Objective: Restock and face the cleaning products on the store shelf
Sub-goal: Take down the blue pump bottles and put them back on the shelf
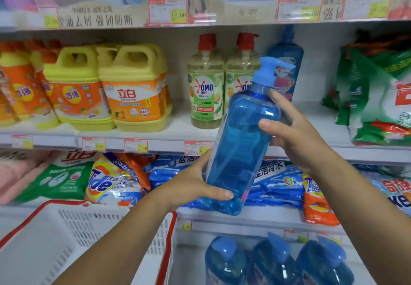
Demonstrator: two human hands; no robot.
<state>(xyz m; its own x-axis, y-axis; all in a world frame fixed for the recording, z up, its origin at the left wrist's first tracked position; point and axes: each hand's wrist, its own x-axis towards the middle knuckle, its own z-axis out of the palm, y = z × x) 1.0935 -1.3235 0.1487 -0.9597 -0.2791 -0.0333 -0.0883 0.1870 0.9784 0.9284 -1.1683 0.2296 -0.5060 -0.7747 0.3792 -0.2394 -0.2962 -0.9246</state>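
Blue pump bottle (pixel 240 142) (tilted), gripped low by left hand (pixel 195 184), high by right hand (pixel 298 129), before shelf (pixel 155 144) of detergents.

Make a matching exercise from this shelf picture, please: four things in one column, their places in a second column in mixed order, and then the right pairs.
Things
1. blue pump bottle
2. yellow jugs
3. Tide bag
4. white basket

Places
A. lying one level lower, under the jugs
B. held between the left hand and the right hand
C. at the lower left, in front of the shelves
D. standing on the middle shelf, left of the OMO bottles

Pairs: 1-B, 2-D, 3-A, 4-C
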